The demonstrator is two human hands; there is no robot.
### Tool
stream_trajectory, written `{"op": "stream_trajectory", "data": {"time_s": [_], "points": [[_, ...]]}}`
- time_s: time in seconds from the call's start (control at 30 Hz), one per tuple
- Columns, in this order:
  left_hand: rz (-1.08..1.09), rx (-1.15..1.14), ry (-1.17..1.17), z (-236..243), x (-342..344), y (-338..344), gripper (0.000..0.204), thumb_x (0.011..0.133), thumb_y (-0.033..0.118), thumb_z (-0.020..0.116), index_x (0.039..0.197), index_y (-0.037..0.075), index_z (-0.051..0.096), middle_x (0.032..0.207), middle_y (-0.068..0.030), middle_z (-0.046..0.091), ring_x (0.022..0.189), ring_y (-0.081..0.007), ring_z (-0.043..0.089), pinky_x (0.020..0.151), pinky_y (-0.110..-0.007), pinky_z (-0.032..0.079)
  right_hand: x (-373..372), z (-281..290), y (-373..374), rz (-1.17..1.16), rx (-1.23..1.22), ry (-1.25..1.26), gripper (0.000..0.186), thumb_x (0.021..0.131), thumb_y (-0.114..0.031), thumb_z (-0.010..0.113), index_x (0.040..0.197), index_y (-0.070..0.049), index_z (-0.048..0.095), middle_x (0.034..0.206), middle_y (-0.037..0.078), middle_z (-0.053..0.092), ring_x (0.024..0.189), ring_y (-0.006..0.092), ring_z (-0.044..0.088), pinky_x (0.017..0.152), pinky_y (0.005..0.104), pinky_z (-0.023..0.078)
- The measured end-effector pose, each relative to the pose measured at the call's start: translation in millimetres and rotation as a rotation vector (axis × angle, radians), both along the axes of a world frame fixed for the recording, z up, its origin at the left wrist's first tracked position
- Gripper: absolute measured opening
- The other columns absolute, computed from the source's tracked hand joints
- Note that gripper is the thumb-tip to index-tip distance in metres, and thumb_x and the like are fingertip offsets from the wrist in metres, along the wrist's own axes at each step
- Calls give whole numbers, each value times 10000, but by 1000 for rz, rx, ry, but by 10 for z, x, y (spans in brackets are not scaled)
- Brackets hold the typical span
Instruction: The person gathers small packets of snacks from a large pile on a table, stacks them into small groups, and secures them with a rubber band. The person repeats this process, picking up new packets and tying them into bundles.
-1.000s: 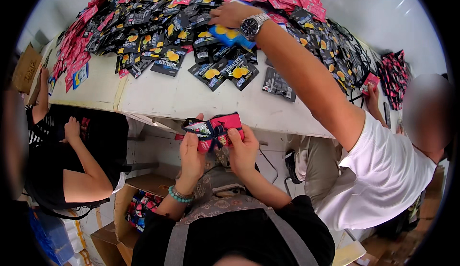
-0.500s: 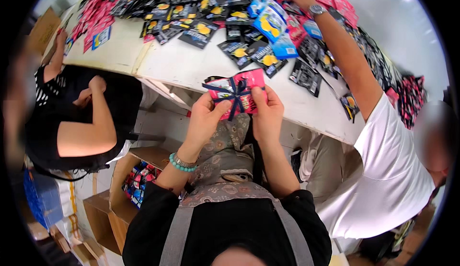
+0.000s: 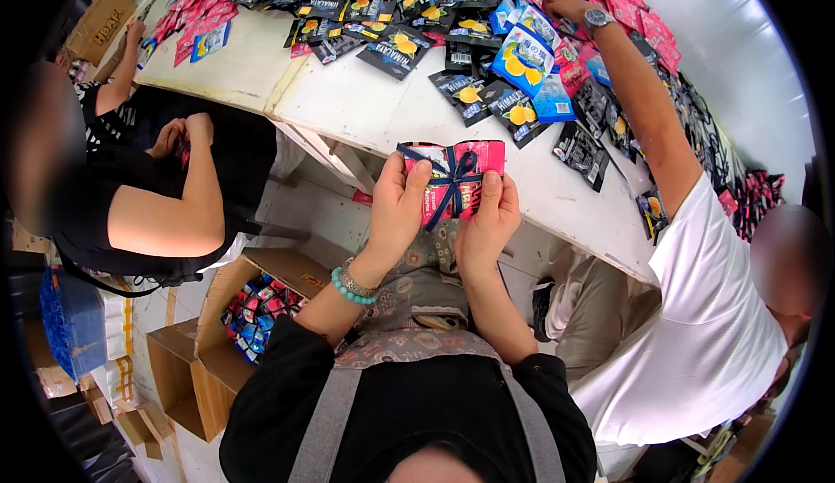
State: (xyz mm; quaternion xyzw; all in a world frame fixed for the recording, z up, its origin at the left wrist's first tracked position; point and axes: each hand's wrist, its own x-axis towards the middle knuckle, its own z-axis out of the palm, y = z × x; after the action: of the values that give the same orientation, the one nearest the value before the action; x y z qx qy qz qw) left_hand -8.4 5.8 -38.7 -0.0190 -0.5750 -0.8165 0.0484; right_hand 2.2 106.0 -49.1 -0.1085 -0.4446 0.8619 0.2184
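Observation:
My left hand (image 3: 396, 209) and my right hand (image 3: 490, 218) grip a flat bundle of pink packets (image 3: 461, 165), tied crosswise with a dark navy ribbon and bow. Both thumbs press on its face. The bundle is held upright over my lap, just in front of the near edge of the white table (image 3: 330, 109). Beyond it lie black packets with lemon pictures (image 3: 472, 96) and a few blue packets (image 3: 522, 58).
Loose pink and black packets cover the table's back. A co-worker in white (image 3: 670, 318) reaches across at right; others in dark tops (image 3: 156, 187) sit at left. An open carton of bundles (image 3: 261, 318) stands on the floor at lower left, beside more boxes (image 3: 174, 396).
My hands have turned the bundle flatter toward the camera, showing its bow. The co-worker's arm has moved back and right; more blue packets now lie on the pile. The view has shifted.

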Motion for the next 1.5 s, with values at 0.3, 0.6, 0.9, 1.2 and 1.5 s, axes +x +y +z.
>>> {"op": "stream_trajectory", "data": {"time_s": [0.3,0.6,0.9,1.2,1.5], "points": [[-12,-33,102,-62,-174,-110,265,976,165,487,1193,13,466,1068,-66,612,897,-85,552,802,-227,463,-2,29,101,251,2,-57,336,915,-98,591,1214,15,486,1048,63,607,901,102,586,787,238,481],[159,-187,162,-9,-189,-163,404,966,154,487,1323,14,359,1111,-80,533,974,-100,489,888,-245,403,104,-62,66,400,166,-46,260,868,12,610,1118,13,541,1030,85,652,879,128,628,738,284,528],[-42,-36,136,103,-147,-244,925,837,62,681,1478,39,14,1172,-145,541,995,-163,581,853,-280,495,53,-123,124,491,-30,-62,231,886,-3,591,1113,-2,549,987,59,654,845,122,619,774,295,517],[117,179,-104,-86,-140,-175,871,810,28,701,1428,-6,89,1145,-137,548,1002,-158,581,846,-298,523,20,32,106,-16,815,99,450,785,-69,715,1193,-49,525,1445,173,318,1179,246,483,919,324,440],[56,269,-109,-19,-63,-137,844,788,-40,696,1422,0,140,1149,-150,529,996,-172,589,860,-304,525,-74,-29,125,78,816,84,98,734,-27,704,812,-29,645,1312,189,501,1172,300,527,954,363,426]]}}
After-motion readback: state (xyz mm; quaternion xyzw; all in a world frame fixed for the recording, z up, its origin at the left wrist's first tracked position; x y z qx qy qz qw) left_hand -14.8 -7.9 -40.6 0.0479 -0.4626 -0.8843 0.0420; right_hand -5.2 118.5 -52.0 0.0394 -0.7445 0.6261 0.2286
